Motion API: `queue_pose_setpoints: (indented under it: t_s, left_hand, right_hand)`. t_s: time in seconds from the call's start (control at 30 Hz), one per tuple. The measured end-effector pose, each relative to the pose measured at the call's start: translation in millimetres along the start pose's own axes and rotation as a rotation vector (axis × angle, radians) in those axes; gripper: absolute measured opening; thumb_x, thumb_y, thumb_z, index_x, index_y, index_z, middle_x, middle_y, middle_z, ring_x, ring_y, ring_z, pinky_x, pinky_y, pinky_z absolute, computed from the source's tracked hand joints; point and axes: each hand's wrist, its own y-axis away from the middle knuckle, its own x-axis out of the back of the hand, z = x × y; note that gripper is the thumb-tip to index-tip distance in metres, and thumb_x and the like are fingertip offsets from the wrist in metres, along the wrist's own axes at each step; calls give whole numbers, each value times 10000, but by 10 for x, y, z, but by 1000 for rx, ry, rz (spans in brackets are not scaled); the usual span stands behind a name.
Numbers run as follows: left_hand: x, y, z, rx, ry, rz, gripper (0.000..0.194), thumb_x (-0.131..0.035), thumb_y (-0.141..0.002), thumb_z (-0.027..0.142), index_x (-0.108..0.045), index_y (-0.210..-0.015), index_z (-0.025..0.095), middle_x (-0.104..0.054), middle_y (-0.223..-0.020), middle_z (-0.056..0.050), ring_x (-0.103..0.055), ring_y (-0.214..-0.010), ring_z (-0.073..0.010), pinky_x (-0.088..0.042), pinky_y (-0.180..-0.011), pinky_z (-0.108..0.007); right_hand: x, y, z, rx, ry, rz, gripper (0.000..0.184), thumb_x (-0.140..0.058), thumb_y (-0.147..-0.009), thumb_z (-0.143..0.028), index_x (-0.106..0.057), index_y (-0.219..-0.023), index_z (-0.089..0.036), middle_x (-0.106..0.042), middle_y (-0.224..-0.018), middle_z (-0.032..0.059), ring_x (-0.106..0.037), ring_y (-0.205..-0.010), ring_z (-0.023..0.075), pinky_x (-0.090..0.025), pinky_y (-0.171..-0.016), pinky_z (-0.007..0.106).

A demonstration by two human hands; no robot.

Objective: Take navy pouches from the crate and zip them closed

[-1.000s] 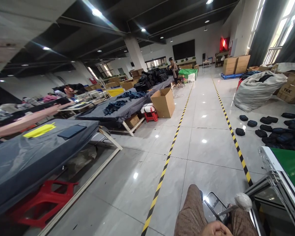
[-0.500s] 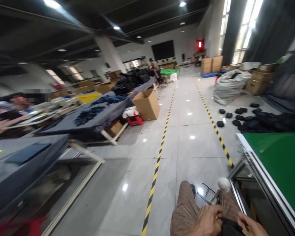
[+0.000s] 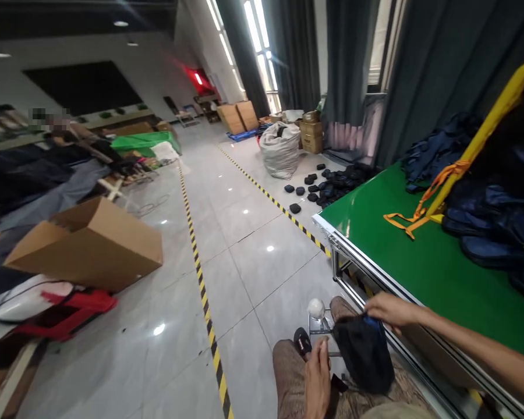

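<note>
My right hand (image 3: 385, 309) pinches the upper edge of a black and navy fabric pouch (image 3: 364, 352), which hangs over my right thigh beside the green-topped table. My left hand (image 3: 318, 375) is left of the pouch, above my lap and apart from it. Its fingers are pressed together at the tips; whether something thin is between them I cannot make out. A small dark strap-like piece (image 3: 339, 383) shows between that hand and the pouch. In front of my knees stands a metal frame (image 3: 327, 333) with a white rounded knob (image 3: 316, 308) on top.
To my right runs a green table (image 3: 375, 233) with piled navy bags (image 3: 484, 218) and a yellow bar tied with orange strap (image 3: 434, 192). Dark pouches (image 3: 332, 186) and a white sack (image 3: 280, 150) lie ahead. A carton (image 3: 126, 247) and red stool (image 3: 76, 314) stand left; a person (image 3: 85, 139) stands farther off.
My view has swung right, bringing the piled bags into sight. My hands, earlier close together at the black fabric, are now apart; the right has lifted the pouch edge toward the table.
</note>
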Motion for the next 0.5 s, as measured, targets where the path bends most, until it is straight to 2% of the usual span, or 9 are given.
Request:
queue_pose_setpoints:
  t_s: [0.03,0.1,0.13,0.17,0.2,0.23,0.3,0.37,0.5]
  left_hand:
    - [22,-8,-54,27,13,11,575,-460,-1047,569,-764,-1303,154,-809,-1244,-193,-751,-1212,-352,-548,-1110,-442]
    - [28,-1,-196,91,40,26,601,-436,-1039,596,-743,-1312,158,-810,-1247,-190,-753,-1221,-354,-549,-1111,-438]
    - [10,14,-272,115,44,16,600,-447,-1024,604,-735,-1310,162,-811,-1253,-187,-752,-1233,-354,-550,-1113,-432]
    - [-21,36,-342,126,38,-3,598,-460,-1009,607,-726,-1311,165,-808,-1273,-187,-748,-1252,-355,-550,-1117,-426]
    - [-64,63,-404,131,30,-22,597,-471,-995,608,-715,-1313,166,-801,-1301,-190,-743,-1273,-358,-548,-1123,-422]
    - [-114,94,-453,135,19,-35,597,-478,-984,610,-703,-1318,169,-792,-1331,-192,-737,-1291,-360,-546,-1128,-420]
    - [-223,160,-512,153,-20,-46,606,-476,-976,616,-679,-1339,176,-781,-1363,-197,-734,-1304,-366,-545,-1130,-423]
    - [-314,210,-519,175,-66,-73,627,-463,-978,628,-662,-1361,174,-794,-1320,-200,-749,-1271,-369,-552,-1115,-429]
    - [-371,200,-443,180,-142,-151,669,-468,-961,670,-668,-1372,181,-811,-1226,-180,-775,-1190,-376,-589,-1030,-430]
  right_hand:
    - [232,-47,-32,20,-101,76,394,-643,-950,-573,-786,-1097,-236,-653,-572,-4,-653,-460,231,-558,-500,322]
    - [711,-112,-69,100,-331,498,529,-572,-1010,-586,-703,-1360,-212,-732,-686,24,-706,-567,226,-607,-562,321]
    - [932,-116,-51,139,-439,717,569,-565,-1021,-560,-630,-1475,-224,-797,-843,60,-762,-696,232,-651,-649,338]
    - [1124,-96,0,174,-512,885,614,-572,-1030,-518,-539,-1581,-249,-828,-1095,105,-802,-888,239,-684,-768,364]
    - [1273,-48,86,177,-529,1004,664,-588,-1028,-481,-466,-1644,-267,-791,-1309,135,-799,-1037,244,-691,-845,382]
    - [1372,26,200,142,-487,1074,703,-614,-1017,-448,-432,-1671,-267,-742,-1427,152,-786,-1106,247,-689,-880,390]
    - [1416,236,480,3,-275,1132,684,-647,-1003,-381,-473,-1652,-248,-709,-1490,157,-773,-1135,245,-671,-941,398]
    - [1309,502,774,-165,-62,1142,572,-655,-1000,-318,-586,-1560,-223,-745,-1439,143,-773,-1109,238,-639,-1007,399]
    - [1031,1137,1289,-431,62,1255,440,-625,-1007,-251,-673,-1439,-182,-750,-1420,163,-759,-1115,257,-585,-1080,415]
